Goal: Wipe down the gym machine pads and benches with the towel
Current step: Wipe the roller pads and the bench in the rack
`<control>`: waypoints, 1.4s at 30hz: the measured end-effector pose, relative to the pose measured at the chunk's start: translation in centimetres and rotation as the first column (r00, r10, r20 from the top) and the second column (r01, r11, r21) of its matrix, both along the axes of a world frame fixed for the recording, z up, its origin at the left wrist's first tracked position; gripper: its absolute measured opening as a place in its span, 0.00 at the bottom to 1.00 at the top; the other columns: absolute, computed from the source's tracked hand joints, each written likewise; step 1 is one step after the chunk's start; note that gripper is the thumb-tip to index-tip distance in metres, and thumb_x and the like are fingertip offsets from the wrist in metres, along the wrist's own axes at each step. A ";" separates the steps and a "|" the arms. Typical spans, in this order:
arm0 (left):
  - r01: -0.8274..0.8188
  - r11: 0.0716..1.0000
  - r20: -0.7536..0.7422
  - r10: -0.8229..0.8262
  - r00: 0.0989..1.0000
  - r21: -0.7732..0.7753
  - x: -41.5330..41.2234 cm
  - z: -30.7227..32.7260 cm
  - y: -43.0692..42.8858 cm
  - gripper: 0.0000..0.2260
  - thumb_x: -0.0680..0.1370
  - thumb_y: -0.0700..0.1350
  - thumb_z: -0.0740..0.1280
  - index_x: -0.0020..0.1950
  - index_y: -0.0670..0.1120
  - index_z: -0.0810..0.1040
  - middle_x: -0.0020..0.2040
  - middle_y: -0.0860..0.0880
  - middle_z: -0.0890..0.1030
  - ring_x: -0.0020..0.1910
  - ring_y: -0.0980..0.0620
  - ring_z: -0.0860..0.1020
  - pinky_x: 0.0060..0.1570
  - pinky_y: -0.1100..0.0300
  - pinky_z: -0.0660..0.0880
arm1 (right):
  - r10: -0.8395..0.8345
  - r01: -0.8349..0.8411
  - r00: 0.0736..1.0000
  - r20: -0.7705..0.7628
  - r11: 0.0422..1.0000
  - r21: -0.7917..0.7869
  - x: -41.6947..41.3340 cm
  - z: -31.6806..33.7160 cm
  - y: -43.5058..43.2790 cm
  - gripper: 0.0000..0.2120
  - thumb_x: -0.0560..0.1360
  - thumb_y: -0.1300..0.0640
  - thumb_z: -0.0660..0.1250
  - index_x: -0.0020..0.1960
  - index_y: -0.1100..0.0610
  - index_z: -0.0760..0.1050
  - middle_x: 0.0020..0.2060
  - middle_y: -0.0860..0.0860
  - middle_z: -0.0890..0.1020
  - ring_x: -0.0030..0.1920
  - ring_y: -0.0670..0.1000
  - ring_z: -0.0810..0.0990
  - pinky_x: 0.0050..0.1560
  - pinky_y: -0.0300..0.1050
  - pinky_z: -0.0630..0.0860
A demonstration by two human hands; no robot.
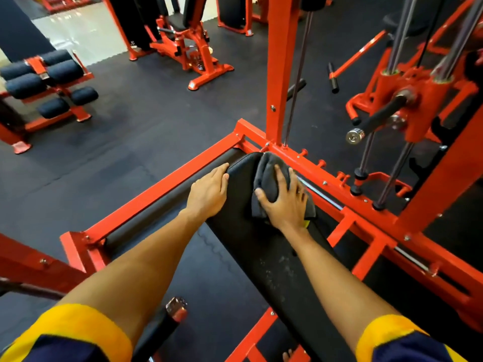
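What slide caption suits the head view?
Right hand grips a towel on the bench; left hand rests on its edge.

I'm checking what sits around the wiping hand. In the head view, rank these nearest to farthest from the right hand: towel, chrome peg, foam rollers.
1. Towel: gripped under the right hand, on the bench pad.
2. Chrome peg: up to the right, on the machine.
3. Foam rollers: far left, across the floor.

We see a dark grey towel, bunched into folds, lying on the far end of a long black bench pad whose middle carries pale dusty specks.
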State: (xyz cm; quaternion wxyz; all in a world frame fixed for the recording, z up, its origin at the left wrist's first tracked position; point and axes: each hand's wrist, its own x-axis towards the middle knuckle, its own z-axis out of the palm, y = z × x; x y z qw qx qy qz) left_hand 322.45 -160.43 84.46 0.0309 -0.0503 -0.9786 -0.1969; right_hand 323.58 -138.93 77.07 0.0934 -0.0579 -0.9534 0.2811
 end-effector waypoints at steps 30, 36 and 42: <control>0.365 0.805 -0.071 -0.446 0.892 -0.468 -1.3 -1.1 0.0 0.27 0.85 0.53 0.42 0.84 0.46 0.50 0.84 0.47 0.50 0.83 0.49 0.47 0.81 0.49 0.50 | -0.223 0.215 0.975 -0.017 0.954 -0.209 0.3 -1.9 2.2 0.34 0.77 0.31 0.57 0.77 0.46 0.66 0.71 0.52 0.76 0.68 0.62 0.76 0.68 0.59 0.69; 0.374 0.800 -0.095 -0.467 0.879 -0.469 -1.5 -1.3 -0.3 0.26 0.86 0.51 0.45 0.83 0.44 0.54 0.83 0.45 0.53 0.83 0.49 0.50 0.81 0.48 0.51 | -0.324 0.316 0.946 -0.023 0.935 -0.164 -0.6 -0.2 -2.3 0.30 0.81 0.37 0.52 0.79 0.47 0.65 0.76 0.53 0.71 0.75 0.61 0.68 0.75 0.64 0.60; 0.383 0.809 -0.070 -0.458 0.886 -0.446 -1.3 -0.9 -0.1 0.28 0.84 0.51 0.42 0.84 0.45 0.49 0.83 0.48 0.48 0.83 0.52 0.46 0.81 0.55 0.40 | 0.054 -0.049 0.982 -0.180 0.998 0.029 7.1 -1.4 -6.4 0.31 0.83 0.38 0.55 0.84 0.44 0.55 0.84 0.51 0.54 0.83 0.59 0.50 0.81 0.65 0.50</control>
